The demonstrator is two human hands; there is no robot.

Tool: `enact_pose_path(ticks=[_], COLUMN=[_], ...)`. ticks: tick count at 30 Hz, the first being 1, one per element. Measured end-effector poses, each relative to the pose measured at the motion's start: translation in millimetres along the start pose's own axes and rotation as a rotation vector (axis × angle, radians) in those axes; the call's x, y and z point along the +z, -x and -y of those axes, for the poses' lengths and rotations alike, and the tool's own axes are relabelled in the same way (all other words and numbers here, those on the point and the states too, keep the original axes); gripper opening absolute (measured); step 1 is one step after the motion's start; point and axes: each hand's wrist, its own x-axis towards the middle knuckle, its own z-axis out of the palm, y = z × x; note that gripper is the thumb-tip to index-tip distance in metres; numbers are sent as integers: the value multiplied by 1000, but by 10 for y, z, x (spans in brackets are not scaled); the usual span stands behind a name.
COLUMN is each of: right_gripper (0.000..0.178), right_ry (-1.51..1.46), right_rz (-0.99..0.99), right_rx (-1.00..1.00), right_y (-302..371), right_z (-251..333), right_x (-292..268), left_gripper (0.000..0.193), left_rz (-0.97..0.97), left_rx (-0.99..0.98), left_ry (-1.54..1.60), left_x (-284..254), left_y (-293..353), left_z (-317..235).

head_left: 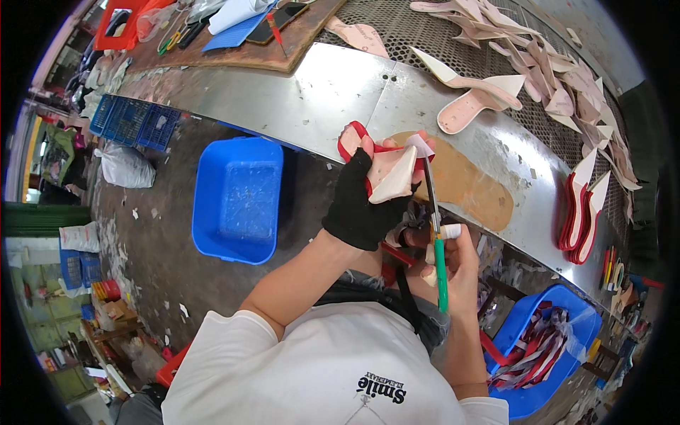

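Note:
My left hand point(352, 205), in a black fingerless glove, grips a pale pink shoe insole point(389, 174) with red edging and a white pointed end. Against the insole's right side lies the long thin blade of green-handled scissors point(440, 273), seen nearly edge-on. My right hand point(463, 265) is closed around their handle, with white tape wrapped on a finger. A whitish strip point(419, 146) shows at the insole's edge, by the blade tip. Beneath, a tan sole-shaped sheet point(471, 184) lies on the metal table point(333, 85).
Two pink insoles point(464, 110) lie farther back, near a heap of similar pieces point(545, 71) on mesh. Red-edged insoles point(581, 212) are stacked at the right. A blue tub point(237, 198) stands left; another blue bin point(520, 397) holds red and white strips. A wooden board point(297, 53) carries tools.

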Motion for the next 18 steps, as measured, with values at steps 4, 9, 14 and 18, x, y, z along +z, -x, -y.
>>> enact_pose_path(ticks=[4,9,14,18], right_gripper=[55,41,28,22], right_ry=[-56,138,987,631], right_rz=[-53,-181,-424,-355], right_rx=[-63,6,-43,-516], right_y=[-14,-49,-395,-384], right_z=[-67,33,267,304], right_x=[-17,-318,-745,-539], left_gripper=[36,31,20,22], left_rz=[-53,-86,-269,-251], left_rx=[-75,18,-7,119], left_ry=[-21,-168,-605,-907], left_x=[-30,-32,18,117], left_y=[4,-64,-70,-29], left_z=[47,80,155,301])
